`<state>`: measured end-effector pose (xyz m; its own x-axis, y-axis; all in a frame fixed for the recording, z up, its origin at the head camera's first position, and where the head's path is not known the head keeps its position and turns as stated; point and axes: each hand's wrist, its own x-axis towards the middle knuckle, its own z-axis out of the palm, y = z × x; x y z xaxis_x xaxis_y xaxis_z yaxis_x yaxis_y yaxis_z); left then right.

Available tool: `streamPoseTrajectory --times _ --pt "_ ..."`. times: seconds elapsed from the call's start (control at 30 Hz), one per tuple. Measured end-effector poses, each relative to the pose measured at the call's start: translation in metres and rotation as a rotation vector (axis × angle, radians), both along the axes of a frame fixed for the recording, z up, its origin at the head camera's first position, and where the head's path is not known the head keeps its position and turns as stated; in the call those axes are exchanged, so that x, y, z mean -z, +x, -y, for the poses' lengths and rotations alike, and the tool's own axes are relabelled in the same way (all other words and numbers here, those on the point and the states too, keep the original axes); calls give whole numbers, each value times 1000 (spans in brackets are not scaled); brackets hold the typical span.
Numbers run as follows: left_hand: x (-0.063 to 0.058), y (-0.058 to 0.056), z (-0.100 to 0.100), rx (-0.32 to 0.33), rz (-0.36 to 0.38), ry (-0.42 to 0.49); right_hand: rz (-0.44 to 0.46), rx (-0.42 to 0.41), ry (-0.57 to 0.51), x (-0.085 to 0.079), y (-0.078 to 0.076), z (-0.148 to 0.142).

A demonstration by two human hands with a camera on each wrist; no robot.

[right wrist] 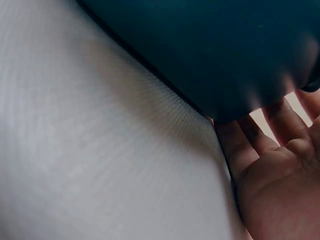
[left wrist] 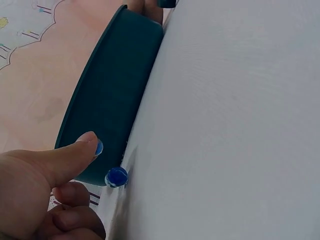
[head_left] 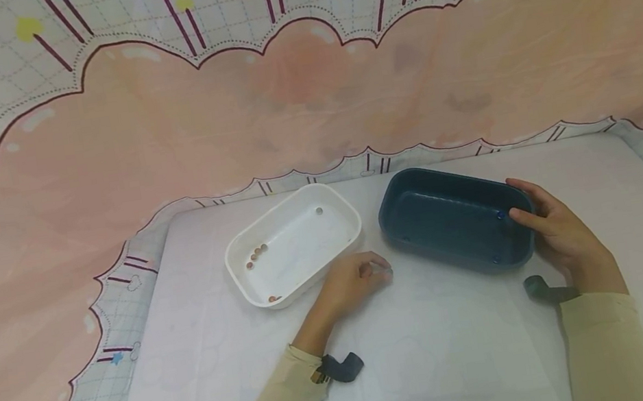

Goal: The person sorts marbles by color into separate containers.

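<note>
My left hand [head_left: 351, 284] is over the table between two trays, its thumb and forefinger tips close together. A small blue glass marble [left wrist: 99, 147] shows partly behind the thumb tip, pinched there; the forefinger is mostly hidden in the left wrist view. Another blue marble [left wrist: 116, 177] appears just below, near the tabletop. My right hand [head_left: 563, 233] grips the right end of the dark blue tray [head_left: 445, 237], thumb over the rim, fingers along the outside. Blue marbles [head_left: 500, 215] lie inside it. The white tray [head_left: 297, 246] holds several small brownish round pieces [head_left: 258, 251].
Both trays stand on a white-covered table [head_left: 444, 355], the white one left of the blue one. A patterned peach cloth [head_left: 307, 105] hangs behind and down the left side. Dark camera mounts [head_left: 343, 368] stick out from both wrists.
</note>
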<state>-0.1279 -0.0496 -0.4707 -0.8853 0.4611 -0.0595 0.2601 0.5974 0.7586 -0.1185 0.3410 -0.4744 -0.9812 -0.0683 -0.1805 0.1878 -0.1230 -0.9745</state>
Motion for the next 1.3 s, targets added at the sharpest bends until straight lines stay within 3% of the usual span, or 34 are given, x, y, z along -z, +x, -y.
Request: streamPoseTrajectory --times 0.67,0.97,1.3 --pt "-10 -3 -7 4 -36 -33 5 -2 10 -1 0 0" --pt "-24 -5 -12 -3 39 28 13 3 15 -2 0 1" --pt "-32 -10 -18 25 1 57 13 2 8 -3 2 2"
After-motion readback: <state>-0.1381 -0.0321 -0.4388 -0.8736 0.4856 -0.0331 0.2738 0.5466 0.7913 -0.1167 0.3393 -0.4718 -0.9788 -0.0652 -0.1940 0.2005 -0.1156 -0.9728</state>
